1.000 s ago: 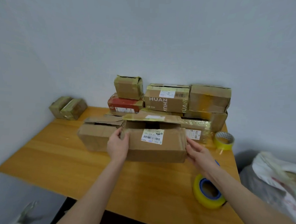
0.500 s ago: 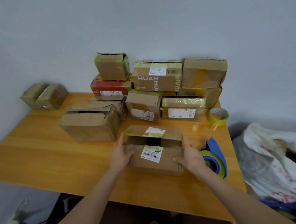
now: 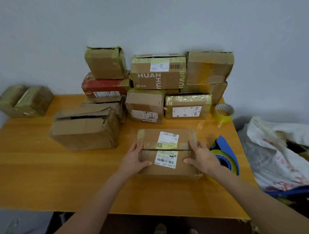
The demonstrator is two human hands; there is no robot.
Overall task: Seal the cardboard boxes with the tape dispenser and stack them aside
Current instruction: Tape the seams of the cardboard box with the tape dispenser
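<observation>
1. Resting flat on the table (image 3: 43,174), near its front edge and right of centre, the cardboard box (image 3: 166,148) has both top flaps folded down. A seam runs across the lid between two printed labels.
2. The left hand (image 3: 134,160) grips the left end of the box, with its fingers reaching along that end and its thumb laid over the near flap. The right hand (image 3: 201,158) holds the right end in the same manner, thumb on top.
3. The tape dispenser (image 3: 225,150), blue with a yellowish roll, stands just beside the box on its right and is partly hidden behind the right hand. Neither hand is on it.
4. Seam condition: patches of old tape show along the flaps. Whether fresh tape crosses the seam cannot be told.
5. Handling judgement:
   - The carton looks light enough for two hands to shift with ease.
   - Its edges are worn and creased, so the walls will likely give under a hard squeeze.
   - Glossy tape patches may be slippery.
   - The short ends, taken low, offer the firmest hold.
   - For sealing, one palm pressed on the flaps should keep them level.
6. Surroundings:
   - A torn open box (image 3: 85,130) sits to the left.
   - The stacked boxes (image 3: 158,78) line the wall behind.
   - A spare yellow tape roll (image 3: 224,113) sits at the far right corner.
</observation>
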